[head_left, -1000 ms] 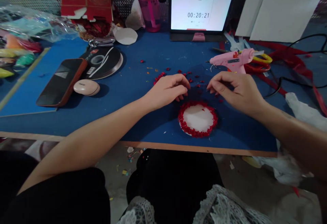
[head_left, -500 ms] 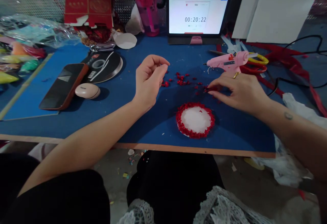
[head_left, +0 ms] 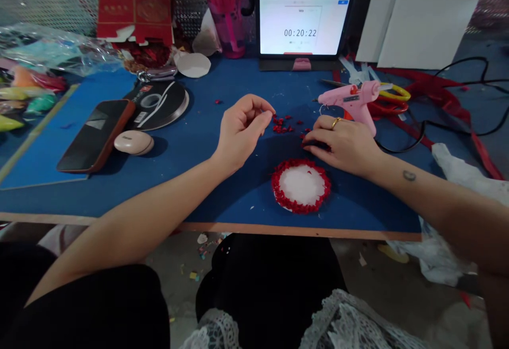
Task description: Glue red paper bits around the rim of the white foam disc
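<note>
My left hand (head_left: 245, 131) hovers over the blue table, its thumb and forefinger pinched together; whatever is between the tips is hidden. Just to its right lies a loose cluster of small red pieces (head_left: 281, 126). My right hand (head_left: 344, 139) rests low on the tabletop with fingers curved and a small gap between thumb and forefinger. Its fingertips touch or nearly touch a few more red bits (head_left: 304, 132). In front of both hands a round white disc (head_left: 302, 185) lies flat, ringed by a border of red pieces (head_left: 280, 200).
Behind my right hand lies a pink glue gun (head_left: 352, 98), beside yellow-and-red scissors (head_left: 395, 93) and red ribbon (head_left: 445, 99). A tablet (head_left: 304, 17) stands at the back. Leftward are a ribbon spool (head_left: 159, 104), a phone (head_left: 95, 137) and a beige oval case (head_left: 134, 142).
My right hand has slid left along the table, away from the glue gun, bringing red bits nearer the cluster. The left hand has shifted slightly right and down, still pinched.
</note>
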A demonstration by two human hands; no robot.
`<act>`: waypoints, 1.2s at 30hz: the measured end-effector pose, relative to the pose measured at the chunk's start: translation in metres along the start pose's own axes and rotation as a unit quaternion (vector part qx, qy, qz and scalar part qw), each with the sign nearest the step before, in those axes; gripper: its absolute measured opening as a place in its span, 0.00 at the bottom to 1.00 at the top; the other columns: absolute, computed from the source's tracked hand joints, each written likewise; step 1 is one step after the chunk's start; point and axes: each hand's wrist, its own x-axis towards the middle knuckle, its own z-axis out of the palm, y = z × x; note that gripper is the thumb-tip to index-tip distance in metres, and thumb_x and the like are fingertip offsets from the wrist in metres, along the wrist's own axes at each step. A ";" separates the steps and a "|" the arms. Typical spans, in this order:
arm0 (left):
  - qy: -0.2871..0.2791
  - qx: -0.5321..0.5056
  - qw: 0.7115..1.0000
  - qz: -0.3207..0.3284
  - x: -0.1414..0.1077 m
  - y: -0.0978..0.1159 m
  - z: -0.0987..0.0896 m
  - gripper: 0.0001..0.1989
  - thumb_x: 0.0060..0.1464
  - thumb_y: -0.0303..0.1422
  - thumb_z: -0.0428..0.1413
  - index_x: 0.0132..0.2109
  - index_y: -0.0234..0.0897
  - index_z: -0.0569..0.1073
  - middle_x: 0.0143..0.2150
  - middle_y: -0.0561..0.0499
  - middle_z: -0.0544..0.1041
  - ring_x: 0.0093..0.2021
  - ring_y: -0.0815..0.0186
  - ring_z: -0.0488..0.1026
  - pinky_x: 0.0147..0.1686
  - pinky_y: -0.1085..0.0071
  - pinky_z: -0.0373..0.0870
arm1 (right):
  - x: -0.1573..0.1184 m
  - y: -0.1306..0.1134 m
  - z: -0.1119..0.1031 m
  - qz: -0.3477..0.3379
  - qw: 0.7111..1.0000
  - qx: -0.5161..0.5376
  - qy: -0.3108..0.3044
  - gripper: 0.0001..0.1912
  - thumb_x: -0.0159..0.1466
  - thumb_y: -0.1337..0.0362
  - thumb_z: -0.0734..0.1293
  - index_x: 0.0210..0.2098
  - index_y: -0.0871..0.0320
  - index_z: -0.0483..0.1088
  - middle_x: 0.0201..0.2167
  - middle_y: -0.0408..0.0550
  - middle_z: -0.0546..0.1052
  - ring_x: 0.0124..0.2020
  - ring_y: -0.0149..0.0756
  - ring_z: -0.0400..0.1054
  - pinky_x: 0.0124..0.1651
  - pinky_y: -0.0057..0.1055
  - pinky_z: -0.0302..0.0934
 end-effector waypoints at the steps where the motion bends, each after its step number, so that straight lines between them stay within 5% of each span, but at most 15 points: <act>1: -0.004 0.003 1.000 0.005 0.000 0.000 0.000 0.03 0.57 0.33 0.53 0.37 0.41 0.70 0.21 0.58 0.62 0.20 0.72 0.59 0.21 0.73 0.57 | 0.001 0.000 0.001 -0.003 1.000 -0.003 0.000 0.12 0.67 0.60 0.63 0.38 0.55 0.78 0.38 0.48 0.78 0.34 0.36 0.71 0.29 0.31 0.52; 6: -0.017 0.062 0.998 0.025 -0.001 0.006 -0.001 0.04 0.56 0.32 0.54 0.35 0.39 0.72 0.23 0.56 0.67 0.22 0.73 0.62 0.22 0.74 0.58 | 0.003 -0.002 0.000 0.012 0.999 0.016 0.041 0.12 0.67 0.62 0.62 0.36 0.55 0.77 0.37 0.49 0.79 0.36 0.38 0.72 0.31 0.33 0.55; 10: -0.085 0.137 0.983 0.089 -0.002 0.014 0.000 0.05 0.55 0.33 0.57 0.36 0.37 0.77 0.32 0.52 0.75 0.28 0.72 0.68 0.28 0.74 0.65 | 0.004 -0.007 -0.005 0.035 0.994 0.065 0.086 0.11 0.67 0.61 0.63 0.36 0.55 0.77 0.36 0.49 0.78 0.37 0.40 0.72 0.35 0.35 0.59; 20: -0.134 0.223 0.953 0.158 -0.005 0.015 0.007 0.04 0.54 0.31 0.59 0.34 0.39 0.79 0.35 0.51 0.78 0.38 0.67 0.73 0.42 0.69 0.69 | 0.003 -0.019 -0.010 0.008 0.996 0.065 0.066 0.12 0.68 0.62 0.61 0.39 0.55 0.76 0.40 0.51 0.78 0.39 0.40 0.72 0.36 0.35 0.62; 26: -0.095 0.221 0.958 0.154 -0.003 0.019 0.002 0.04 0.53 0.28 0.58 0.31 0.38 0.77 0.33 0.52 0.77 0.33 0.68 0.72 0.36 0.70 0.69 | 0.004 -0.015 -0.010 0.009 0.996 0.060 0.064 0.12 0.69 0.63 0.60 0.37 0.56 0.75 0.40 0.51 0.78 0.40 0.42 0.72 0.37 0.36 0.60; 32: 0.043 0.116 0.989 0.083 0.007 0.017 -0.013 0.04 0.55 0.33 0.60 0.31 0.42 0.75 0.32 0.53 0.76 0.31 0.69 0.70 0.28 0.70 0.67 | 0.002 -0.006 -0.003 0.038 0.998 0.036 0.022 0.10 0.67 0.65 0.61 0.35 0.57 0.75 0.40 0.51 0.78 0.40 0.44 0.72 0.38 0.38 0.60; 36: 0.043 0.060 0.996 0.046 0.008 0.009 -0.012 0.04 0.54 0.35 0.61 0.32 0.42 0.75 0.32 0.53 0.76 0.29 0.70 0.69 0.26 0.71 0.65 | 0.003 -0.005 -0.004 0.056 0.995 0.067 0.046 0.12 0.68 0.61 0.60 0.41 0.57 0.75 0.41 0.52 0.78 0.42 0.44 0.71 0.41 0.39 0.60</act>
